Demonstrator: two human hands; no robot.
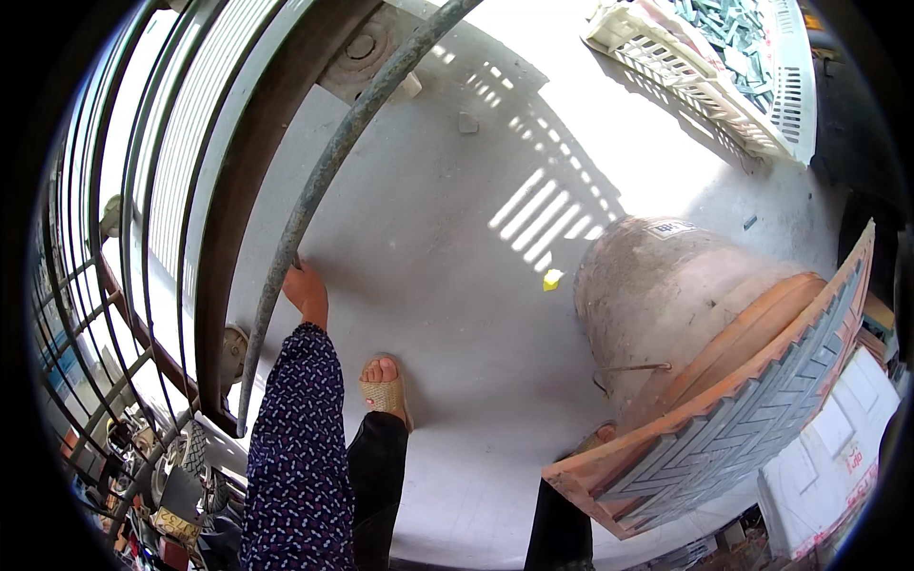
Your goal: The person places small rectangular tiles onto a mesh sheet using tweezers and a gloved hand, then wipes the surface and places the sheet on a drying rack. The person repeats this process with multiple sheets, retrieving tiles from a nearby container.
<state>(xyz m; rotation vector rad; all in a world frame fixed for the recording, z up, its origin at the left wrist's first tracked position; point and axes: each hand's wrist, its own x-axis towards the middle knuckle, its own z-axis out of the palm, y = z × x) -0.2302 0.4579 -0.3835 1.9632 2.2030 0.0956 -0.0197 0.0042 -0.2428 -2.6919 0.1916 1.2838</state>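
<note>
My left hand (306, 291) is at the left, its sleeve dark with a small light print. Its fingers are closed at a long grey metal bar (333, 157), which looks curved and slants from the top toward the lower left. The fingertips are partly hidden at the bar. My right hand does not show. To the right, an orange-brown board (609, 473) bears grey strips (728, 433) laid in a zigzag pattern. It rests on a dusty, round drum-like stand (657, 285).
Metal railings on a brown beam (249, 143) run along the left. A pale plastic crate (681, 81) of grey-green pieces stands at the upper right. A white carton (838, 447) lies beyond the board. A yellow scrap (552, 279) and my sandalled left foot (386, 385) are on the floor.
</note>
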